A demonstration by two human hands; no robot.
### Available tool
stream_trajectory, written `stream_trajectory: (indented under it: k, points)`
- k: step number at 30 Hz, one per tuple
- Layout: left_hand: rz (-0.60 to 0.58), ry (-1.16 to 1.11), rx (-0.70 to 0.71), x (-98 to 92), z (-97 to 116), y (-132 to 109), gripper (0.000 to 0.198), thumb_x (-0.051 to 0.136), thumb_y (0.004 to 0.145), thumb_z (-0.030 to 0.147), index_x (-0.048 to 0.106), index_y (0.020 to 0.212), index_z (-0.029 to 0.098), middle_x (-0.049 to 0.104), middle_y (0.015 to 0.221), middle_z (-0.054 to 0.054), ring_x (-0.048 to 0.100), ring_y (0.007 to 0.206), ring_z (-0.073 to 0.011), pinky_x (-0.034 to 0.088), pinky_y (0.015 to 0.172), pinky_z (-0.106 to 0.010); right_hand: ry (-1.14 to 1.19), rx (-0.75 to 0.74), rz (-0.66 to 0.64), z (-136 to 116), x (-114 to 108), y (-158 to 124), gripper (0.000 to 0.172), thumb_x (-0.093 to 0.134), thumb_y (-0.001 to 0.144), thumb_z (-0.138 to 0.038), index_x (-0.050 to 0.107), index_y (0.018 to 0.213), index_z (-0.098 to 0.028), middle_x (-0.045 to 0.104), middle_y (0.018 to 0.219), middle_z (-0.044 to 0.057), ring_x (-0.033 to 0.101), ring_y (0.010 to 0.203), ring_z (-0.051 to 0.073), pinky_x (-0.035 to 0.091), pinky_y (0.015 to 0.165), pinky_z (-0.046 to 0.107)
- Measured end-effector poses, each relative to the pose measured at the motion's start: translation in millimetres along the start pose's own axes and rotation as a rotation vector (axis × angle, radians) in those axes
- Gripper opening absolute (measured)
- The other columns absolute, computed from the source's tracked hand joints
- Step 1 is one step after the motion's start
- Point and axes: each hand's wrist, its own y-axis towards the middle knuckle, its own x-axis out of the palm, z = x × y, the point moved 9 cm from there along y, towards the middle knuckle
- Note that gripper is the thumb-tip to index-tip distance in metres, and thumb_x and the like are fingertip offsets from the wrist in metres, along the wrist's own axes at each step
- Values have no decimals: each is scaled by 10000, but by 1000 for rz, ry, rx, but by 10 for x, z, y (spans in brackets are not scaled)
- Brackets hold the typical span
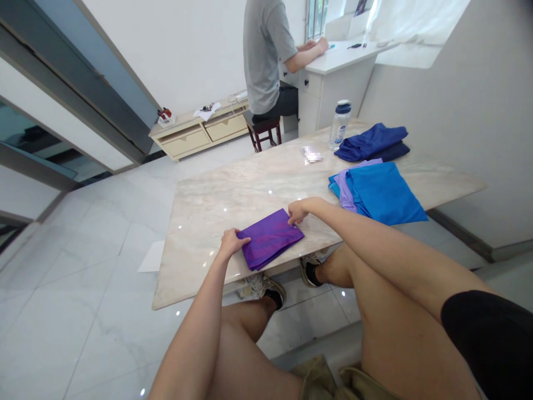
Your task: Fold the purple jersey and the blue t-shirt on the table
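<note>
A folded purple cloth [272, 239] lies flat on the marble-look table [200, 211] in front of me, close to the near edge. At its left edge is my left hand [231, 243], with the thumb on top of the fabric and the other fingers partly hidden. My right hand [297, 212] has its fingers curled and closed at the cloth's right edge, pinching the fabric there. Farther right rests a pile with a bright blue cloth [385, 191] on top and a lilac cloth [346, 191] sticking out from it.
Behind the blue pile lie dark blue folded cloths [372, 141], beside a clear water bottle [340, 128] with a blue cap. A small blurred item [311, 155] lies nearby. Beyond the table, a person [266, 61] sits on a stool at a white desk [333, 64]. A low cabinet [187, 144] lines the wall.
</note>
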Motion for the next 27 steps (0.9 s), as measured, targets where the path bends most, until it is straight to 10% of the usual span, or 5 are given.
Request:
stream_trajectory:
  k: [4, 13, 20, 27]
  points:
    - [-125, -77, 38, 61, 137, -21, 366, 948, 639, 412, 712, 820, 198, 745, 834, -49, 711, 923, -278, 507, 771, -315, 9, 22, 30, 74, -37, -58, 421, 753, 940, -504, 821, 888, -92, 814, 911, 126, 741, 917, 248, 532, 799, 300]
    - [-381, -351, -24, 305, 184, -290, 532, 956, 630, 613, 723, 769, 155, 604, 631, 13, 504, 590, -141, 361, 581, -286, 89, 38, 1, 159, -11, -154, 448, 667, 1016, -508, 804, 989, -82, 815, 1023, 164, 757, 892, 232, 561, 769, 309]
    - [-200, -444, -89, 130, -76, -197, 382, 943, 726, 457, 793, 881, 142, 616, 620, 17, 512, 601, -140, 395, 595, -276, 156, 55, 11, 201, 8, -63, 454, 737, 972, -544, 803, 1040, -100, 809, 1046, 176, 768, 912, 259, 578, 777, 336]
    - [68, -407, -292, -382, -1009, -434, 437, 759, 939, 558, 710, 1001, 128, 579, 605, 23, 561, 550, -145, 467, 582, -272, 140, 36, -7, 294, 72, 69, 448, 705, 978, -553, 802, 1098, -133, 813, 1062, 188, 773, 942, 291, 572, 719, 338]
